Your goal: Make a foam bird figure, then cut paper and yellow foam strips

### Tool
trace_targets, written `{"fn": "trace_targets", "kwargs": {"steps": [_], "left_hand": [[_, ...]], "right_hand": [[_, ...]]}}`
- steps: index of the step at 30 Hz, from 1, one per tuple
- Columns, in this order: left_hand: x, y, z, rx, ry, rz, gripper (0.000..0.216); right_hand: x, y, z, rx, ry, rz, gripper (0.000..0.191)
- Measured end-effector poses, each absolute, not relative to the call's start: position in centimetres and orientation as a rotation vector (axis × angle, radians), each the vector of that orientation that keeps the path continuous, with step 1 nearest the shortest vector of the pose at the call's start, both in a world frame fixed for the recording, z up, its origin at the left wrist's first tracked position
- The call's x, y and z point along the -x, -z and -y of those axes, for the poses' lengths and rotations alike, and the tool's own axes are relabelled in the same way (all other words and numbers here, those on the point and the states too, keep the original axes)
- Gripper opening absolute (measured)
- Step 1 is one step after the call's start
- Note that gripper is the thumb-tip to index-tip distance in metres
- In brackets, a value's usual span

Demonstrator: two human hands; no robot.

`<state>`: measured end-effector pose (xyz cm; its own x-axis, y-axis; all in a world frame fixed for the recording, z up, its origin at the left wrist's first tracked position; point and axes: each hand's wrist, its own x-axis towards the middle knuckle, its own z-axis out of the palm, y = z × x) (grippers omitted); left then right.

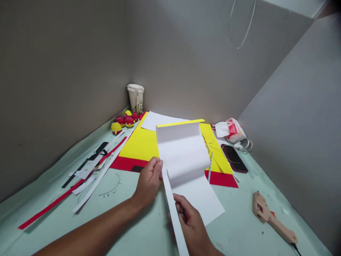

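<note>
A white sheet of paper [186, 153] with a yellow strip along its far edge is raised and curved over the table. My left hand [149, 179] pinches the sheet's left edge between thumb and fingers. From just beside that grip, a long narrow white strip [174, 217] runs toward me, split from the sheet by a slit. Close by the slit, my right hand [191, 222] has its fingers curled. A small dark edge shows at these fingers, but the strip and hand hide most of what they hold.
Yellow card [138, 142] and red card [223, 179] lie beneath. Paper scraps [87, 167], red-and-yellow balls [116, 127] and a cup [136, 97] are left. A phone [234, 158], tissue pack [235, 131] and corded beige glue gun [273, 217] are right. Walls enclose the table.
</note>
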<state>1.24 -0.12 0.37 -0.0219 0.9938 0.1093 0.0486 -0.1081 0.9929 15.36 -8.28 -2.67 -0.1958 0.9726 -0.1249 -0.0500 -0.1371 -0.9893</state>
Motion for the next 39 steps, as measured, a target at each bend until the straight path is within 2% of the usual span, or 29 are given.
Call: {"fn": "trace_targets", "kwargs": {"steps": [39], "left_hand": [[-1.4,-1.0,0.32,-1.289,-1.292,-1.207,0.035]], "right_hand": [[-15.16,2.34,8.48,1.209,-1.434,1.248,0.033]]}}
